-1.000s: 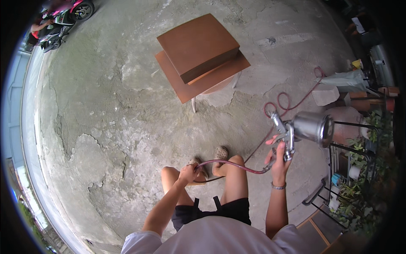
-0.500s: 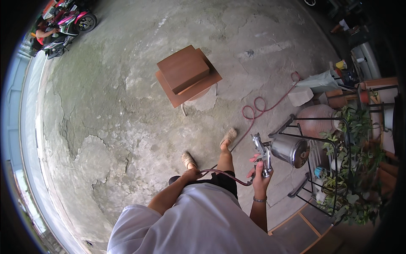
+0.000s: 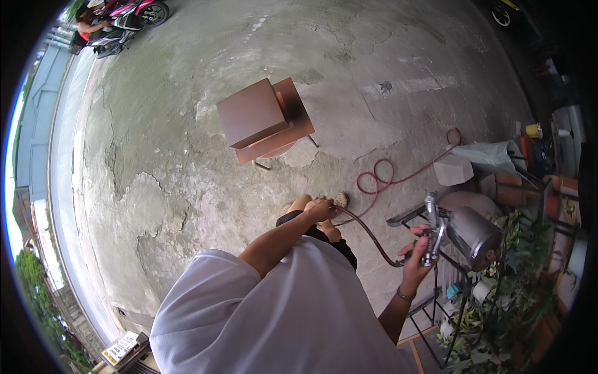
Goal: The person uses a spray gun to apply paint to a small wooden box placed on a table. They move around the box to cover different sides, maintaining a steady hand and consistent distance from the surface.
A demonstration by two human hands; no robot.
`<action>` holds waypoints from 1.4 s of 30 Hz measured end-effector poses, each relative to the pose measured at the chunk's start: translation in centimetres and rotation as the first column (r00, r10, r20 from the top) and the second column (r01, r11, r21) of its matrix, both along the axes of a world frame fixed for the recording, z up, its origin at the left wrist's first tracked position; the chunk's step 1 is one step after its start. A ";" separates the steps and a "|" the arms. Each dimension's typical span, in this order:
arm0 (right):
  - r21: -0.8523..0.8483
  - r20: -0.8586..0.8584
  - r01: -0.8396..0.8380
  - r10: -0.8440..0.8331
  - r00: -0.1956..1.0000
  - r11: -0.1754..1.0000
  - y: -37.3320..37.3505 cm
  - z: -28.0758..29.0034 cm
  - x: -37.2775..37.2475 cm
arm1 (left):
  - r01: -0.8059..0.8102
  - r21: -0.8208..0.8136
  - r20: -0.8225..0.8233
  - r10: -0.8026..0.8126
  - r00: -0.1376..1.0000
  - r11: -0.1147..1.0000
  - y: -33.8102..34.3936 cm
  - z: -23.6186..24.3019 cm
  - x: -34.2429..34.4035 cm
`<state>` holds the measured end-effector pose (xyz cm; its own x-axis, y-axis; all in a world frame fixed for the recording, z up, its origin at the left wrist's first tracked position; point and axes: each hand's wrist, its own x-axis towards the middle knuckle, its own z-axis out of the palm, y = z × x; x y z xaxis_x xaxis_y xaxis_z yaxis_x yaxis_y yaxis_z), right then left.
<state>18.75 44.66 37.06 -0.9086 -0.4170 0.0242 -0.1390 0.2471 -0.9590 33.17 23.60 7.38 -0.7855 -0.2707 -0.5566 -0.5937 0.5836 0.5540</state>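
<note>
In my right hand (image 3: 415, 265) is a metal spray gun (image 3: 434, 232), its nozzle end tipped up and away from me. A silver paint cup (image 3: 473, 235) is fixed to the gun's right side. From the gun's handle a dark red air hose (image 3: 369, 232) curves to my left hand (image 3: 319, 210), whose fingers are closed around it in front of my body. Farther off, a brown box-like piece (image 3: 251, 112) lies on a wider brown board (image 3: 298, 106), both resting on a stool with metal legs (image 3: 261, 166). Both hands are well apart from it.
The hose runs on in loops (image 3: 381, 177) over the cracked concrete floor (image 3: 187, 206). On the right stand a black metal rack (image 3: 408, 216), leafy potted plants (image 3: 523, 268) and a pale block (image 3: 453, 169). A person (image 3: 87, 25) sits by motorcycles (image 3: 128, 25) at far left.
My right hand has carried the spray gun to the right. My left hand, still on the hose, has moved right and forward. The view has shifted and my body has turned.
</note>
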 end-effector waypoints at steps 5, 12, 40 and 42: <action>-0.062 0.015 0.123 -0.122 0.992 0.990 -1.8 2.5 -10.1 | 0.254 0.021 -0.055 -0.253 0.966 0.967 0.3 0.6 -9.3; 0.053 0.061 0.129 -0.132 0.989 0.990 -10.8 2.3 -21.9 | 0.306 0.317 0.036 -0.334 0.942 0.898 -4.8 -2.4 -20.7; 0.025 -0.297 -0.781 0.750 0.590 0.624 -84.5 11.2 -63.8 | -0.803 0.090 -0.155 0.804 0.574 0.590 -59.2 5.4 -63.5; 0.070 -0.306 -0.831 0.805 0.508 0.551 -89.7 12.7 -63.7 | -0.848 0.059 -0.174 0.842 0.510 0.526 -62.3 6.1 -64.2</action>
